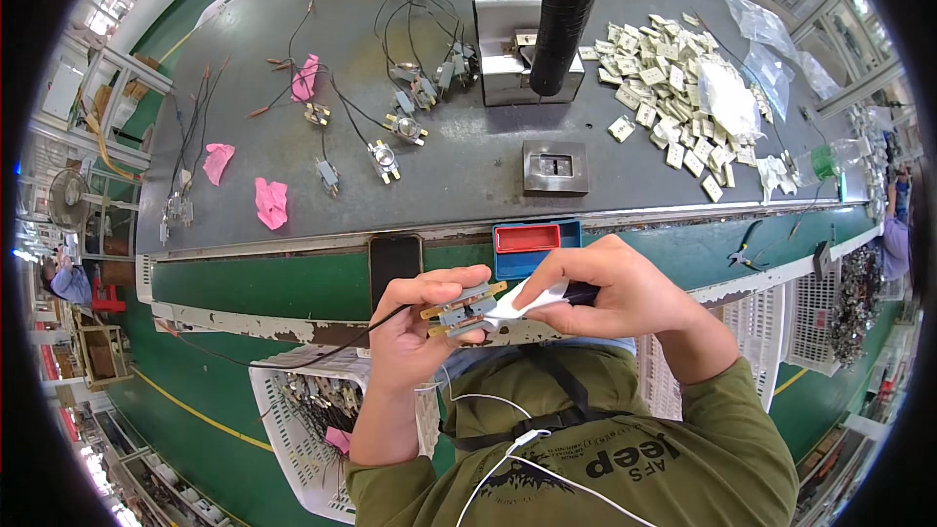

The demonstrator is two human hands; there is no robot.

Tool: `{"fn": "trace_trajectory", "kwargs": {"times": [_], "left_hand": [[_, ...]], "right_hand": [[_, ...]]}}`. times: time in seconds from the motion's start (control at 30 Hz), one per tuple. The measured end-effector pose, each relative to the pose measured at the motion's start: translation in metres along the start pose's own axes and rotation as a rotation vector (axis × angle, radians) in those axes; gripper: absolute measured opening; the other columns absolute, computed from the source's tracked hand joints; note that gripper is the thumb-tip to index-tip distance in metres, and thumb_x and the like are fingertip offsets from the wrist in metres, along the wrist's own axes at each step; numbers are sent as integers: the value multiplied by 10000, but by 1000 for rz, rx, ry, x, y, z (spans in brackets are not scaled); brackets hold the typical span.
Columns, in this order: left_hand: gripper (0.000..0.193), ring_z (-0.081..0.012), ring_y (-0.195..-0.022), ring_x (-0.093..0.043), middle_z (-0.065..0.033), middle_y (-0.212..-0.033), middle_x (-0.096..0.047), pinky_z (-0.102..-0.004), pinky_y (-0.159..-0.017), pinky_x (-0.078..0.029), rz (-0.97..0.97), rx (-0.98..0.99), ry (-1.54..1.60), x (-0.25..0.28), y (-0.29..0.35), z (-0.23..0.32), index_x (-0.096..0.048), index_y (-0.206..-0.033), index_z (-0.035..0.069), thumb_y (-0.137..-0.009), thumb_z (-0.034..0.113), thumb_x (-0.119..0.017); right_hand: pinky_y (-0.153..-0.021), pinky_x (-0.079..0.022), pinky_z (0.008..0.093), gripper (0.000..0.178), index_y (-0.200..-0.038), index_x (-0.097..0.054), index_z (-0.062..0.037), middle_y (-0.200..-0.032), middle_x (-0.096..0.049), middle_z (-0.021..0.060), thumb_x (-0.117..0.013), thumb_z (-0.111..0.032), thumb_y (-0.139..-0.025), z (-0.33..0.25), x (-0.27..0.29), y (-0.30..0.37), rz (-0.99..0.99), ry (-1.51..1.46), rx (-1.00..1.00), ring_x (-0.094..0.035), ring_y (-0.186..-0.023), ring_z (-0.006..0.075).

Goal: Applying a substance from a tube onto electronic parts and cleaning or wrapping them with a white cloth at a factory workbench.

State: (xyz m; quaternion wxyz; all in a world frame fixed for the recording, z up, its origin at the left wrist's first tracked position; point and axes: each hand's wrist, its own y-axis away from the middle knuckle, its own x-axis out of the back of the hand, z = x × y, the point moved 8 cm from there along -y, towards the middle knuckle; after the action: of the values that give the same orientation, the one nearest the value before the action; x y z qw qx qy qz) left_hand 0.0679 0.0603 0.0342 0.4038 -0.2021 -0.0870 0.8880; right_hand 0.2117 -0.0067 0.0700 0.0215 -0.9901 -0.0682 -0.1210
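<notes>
- Lower left: dark wire (366, 334), trailing from the grey connector (461, 312) over the white basket (264, 405). Should it catch the rim, I judge it could tug the connector askew.
- Lower centre: left hand (405, 337), thumb and fingers pinching the connector; brass tabs project. A firm sideways push might twist it in that hold.
- Beyond that hand: black phone (395, 265); then, rightward, blue tray (532, 269) with a red box (527, 237). A dropped part could strike either.
- Centre: white cloth (532, 305), bunched, apparently meeting the connector's right side. A loose fold could snag on a tab.
- Right of centre: right hand (620, 293), thumb and fingers pinching the cloth, dark handle (583, 294) within the same grip. I cannot tell what lies under the cloth; a hard tip there could scratch the casing.
- Connector's place: in the left hand's fingertips, just left of the right hand's, nearer me than the counter (449, 200).
</notes>
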Motion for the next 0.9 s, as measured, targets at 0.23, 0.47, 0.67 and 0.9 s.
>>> {"fn": "trace_trajectory", "kwargs": {"times": [0.23,0.47,0.67,0.9], "left_hand": [[462,-304,-1088,-569,-257,-1149,-561,-391,-877,-522,-4,-13,-8,-1,-1,1,-495,-1050,28,-675,-69,-746],[468,-298,-1082,-574,-256,-1152,-560,-377,-868,-527,-23,-34,-18,-2,-2,3,-498,-1055,27,-671,-103,-733],[465,-298,-1082,-574,-250,-1158,-558,-372,-858,-532,-19,-16,-28,-2,-2,3,-501,-1055,34,-674,-102,-731],[461,-300,-1083,-572,-250,-1162,-556,-380,-872,-524,-27,1,-20,-2,-2,-1,-496,-1052,35,-678,-90,-734]], "right_hand": [[-562,-465,233,148,-913,-659,-46,-792,-675,59,-678,-29,-767,1,2,1,17,-11,-1,-631,-640,114],[-557,-464,238,156,-907,-661,-44,-795,-678,61,-680,-29,-752,0,5,0,19,13,-9,-633,-622,141],[-541,-455,242,159,-901,-661,-45,-789,-678,64,-678,-28,-744,-7,4,0,10,74,55,-633,-616,142],[-529,-442,281,161,-937,-633,-77,-661,-606,58,-627,-57,-778,-11,5,2,32,57,77,-601,-565,188]]}}
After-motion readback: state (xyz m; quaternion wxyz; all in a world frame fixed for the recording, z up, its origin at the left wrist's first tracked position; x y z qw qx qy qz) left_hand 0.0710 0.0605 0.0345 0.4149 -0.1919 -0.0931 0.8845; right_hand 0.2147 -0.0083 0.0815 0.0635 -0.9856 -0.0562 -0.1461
